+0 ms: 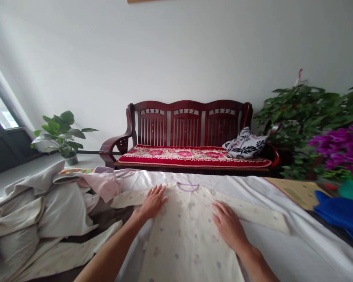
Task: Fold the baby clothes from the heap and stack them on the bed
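Note:
A cream long-sleeved shirt [188,231] with a small faded print and a lilac neckband lies spread out in front of me, its neck pointing away. My left hand [153,201] rests flat on the shirt's left shoulder, where the sleeve begins, fingers stretched out. On the opposite side my right hand [228,223] lies palm down near the right armpit, with its fingers extended. Both sleeves reach outward, the left one touching a heap of clothes. The shirt's lower hem runs out of view at the bottom.
Rumpled clothes [55,211] are piled at the left. A white cloth [270,239] covers the surface under the shirt. Blue fabric [341,215] lies at the right edge, near purple flowers [341,149]. Beyond stands a dark red wooden bench [185,121] with a patterned cushion [245,145].

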{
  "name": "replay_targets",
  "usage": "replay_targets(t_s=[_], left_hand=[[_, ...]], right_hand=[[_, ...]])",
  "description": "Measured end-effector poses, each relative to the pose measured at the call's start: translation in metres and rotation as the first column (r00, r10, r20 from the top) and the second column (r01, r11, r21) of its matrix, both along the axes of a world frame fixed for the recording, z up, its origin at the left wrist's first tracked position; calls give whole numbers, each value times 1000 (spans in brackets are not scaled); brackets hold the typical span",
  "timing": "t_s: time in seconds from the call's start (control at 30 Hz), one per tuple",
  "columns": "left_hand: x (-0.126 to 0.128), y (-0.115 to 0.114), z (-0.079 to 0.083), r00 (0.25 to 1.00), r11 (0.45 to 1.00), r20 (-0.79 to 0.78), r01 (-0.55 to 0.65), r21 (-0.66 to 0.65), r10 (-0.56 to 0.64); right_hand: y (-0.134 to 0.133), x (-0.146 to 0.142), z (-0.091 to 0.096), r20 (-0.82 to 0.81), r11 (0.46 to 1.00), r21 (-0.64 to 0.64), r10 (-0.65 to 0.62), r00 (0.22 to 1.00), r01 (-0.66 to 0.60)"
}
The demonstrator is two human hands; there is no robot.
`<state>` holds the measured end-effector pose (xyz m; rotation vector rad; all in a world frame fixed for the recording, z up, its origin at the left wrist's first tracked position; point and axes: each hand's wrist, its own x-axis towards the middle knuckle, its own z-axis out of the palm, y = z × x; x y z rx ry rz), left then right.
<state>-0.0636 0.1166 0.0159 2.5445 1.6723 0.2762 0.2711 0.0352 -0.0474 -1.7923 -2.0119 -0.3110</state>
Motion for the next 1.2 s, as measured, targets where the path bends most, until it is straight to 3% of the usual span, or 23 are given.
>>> replay_targets(t_s=[0.17, 0.4, 0.6, 0.77, 0.9, 1.2], left_hand=[[-26, 3, -21, 986, 993, -119, -112, 24, 114], [-80, 4, -14, 898, 933, -257, -356, 48, 356], [-97, -1, 9, 922, 959, -268, -281, 38, 281], [-89, -41, 15, 943, 959, -212, -220, 176, 255], [-91, -68, 13, 939, 974, -272, -179, 139, 211], [-161, -70, 18, 882, 951, -389, -173, 256, 265]], right_hand=[[3, 4, -8, 13, 997, 75, 24, 1000, -25], [4, 7, -10, 32, 993, 108, 45, 998, -48], [4, 5, -7, 23, 996, 80, 35, 999, -37], [4, 5, -5, 17, 998, 53, 38, 999, -39], [3, 4, -3, 4, 999, 42, 34, 999, -34], [4, 7, -6, -20, 994, 91, 68, 997, -66]])
